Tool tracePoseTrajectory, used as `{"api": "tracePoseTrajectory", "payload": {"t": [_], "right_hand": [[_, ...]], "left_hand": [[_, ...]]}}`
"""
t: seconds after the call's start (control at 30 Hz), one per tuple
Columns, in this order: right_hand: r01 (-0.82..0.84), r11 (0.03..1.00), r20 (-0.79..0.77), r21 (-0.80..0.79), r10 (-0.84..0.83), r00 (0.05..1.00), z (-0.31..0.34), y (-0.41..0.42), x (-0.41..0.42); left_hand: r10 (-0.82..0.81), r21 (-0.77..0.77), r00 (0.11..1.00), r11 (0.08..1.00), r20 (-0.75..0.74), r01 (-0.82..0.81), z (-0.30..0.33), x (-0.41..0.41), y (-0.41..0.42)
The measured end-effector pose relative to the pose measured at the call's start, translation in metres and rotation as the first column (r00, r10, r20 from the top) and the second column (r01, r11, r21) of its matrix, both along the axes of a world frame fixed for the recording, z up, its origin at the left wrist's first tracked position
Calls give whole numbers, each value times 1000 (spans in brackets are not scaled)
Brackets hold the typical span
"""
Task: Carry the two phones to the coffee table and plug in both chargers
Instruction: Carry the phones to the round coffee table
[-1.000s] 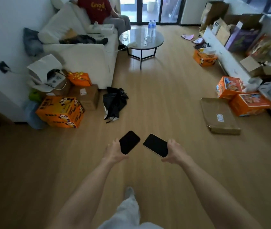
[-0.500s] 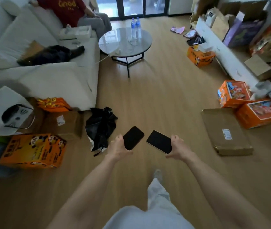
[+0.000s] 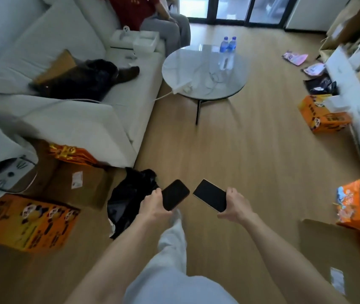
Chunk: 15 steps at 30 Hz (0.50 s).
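Head view, looking down and forward: a person in pale trousers is standing on a light wooden floor (image 3: 251,150) with both bare forearms reaching out ahead. The left hand (image 3: 153,207) is closing its grip around the lower end of a black-screened phone with a dark edge (image 3: 175,197), thumb lying along its left side. The right hand (image 3: 234,205) is wrapping its grip around the lower right end of a black-screened phone with a pale edge (image 3: 210,195). Both phones are facing up, tilting toward each other, their top corners close together but apart.

Just left of the left hand, a crumpled black bag (image 3: 128,200) is lying on the floor. Further left, an orange printed carton (image 3: 27,222) and a brown cardboard box (image 3: 80,183) are sitting near the end of a white fabric sofa (image 3: 82,121). Orange cartons are also standing along the right side of the room.

Well ahead of the hands, a round glass-topped coffee surface on thin black legs (image 3: 187,62) is carrying a white power strip (image 3: 182,87), loose white charger cables (image 3: 213,79) and two clear water bottles with blue caps (image 3: 227,50). A cable is running from the strip toward the sofa. Beyond, a person in a red top is sitting on the sofa's far end.
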State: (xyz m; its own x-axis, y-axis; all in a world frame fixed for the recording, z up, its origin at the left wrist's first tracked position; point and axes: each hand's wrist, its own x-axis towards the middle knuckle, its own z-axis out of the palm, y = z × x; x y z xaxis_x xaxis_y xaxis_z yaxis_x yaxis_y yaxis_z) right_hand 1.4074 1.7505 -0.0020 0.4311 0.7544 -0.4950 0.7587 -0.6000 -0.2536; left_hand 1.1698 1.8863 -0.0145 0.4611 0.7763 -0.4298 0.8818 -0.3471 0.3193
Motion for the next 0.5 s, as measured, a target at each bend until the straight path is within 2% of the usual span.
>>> {"api": "tracePoseTrajectory", "payload": {"t": [0.1,0.33,0.43,0.5], "right_hand": [[58,998,-9,-10,-58,998,-3,77,58],[208,978,-18,-19,-208,978,5,215,207],[272,962,-33,-32,-273,961,-6,275,281],[255,966,-40,-40,-257,966,-20,318,330]], "left_hand": [[-19,-16,1000,1000,-9,19,-5,65,86],[-172,2,983,985,-59,172,3,239,268],[-138,-15,990,990,-20,138,-8,314,332],[-98,-35,995,995,-13,98,-18,362,370]]}}
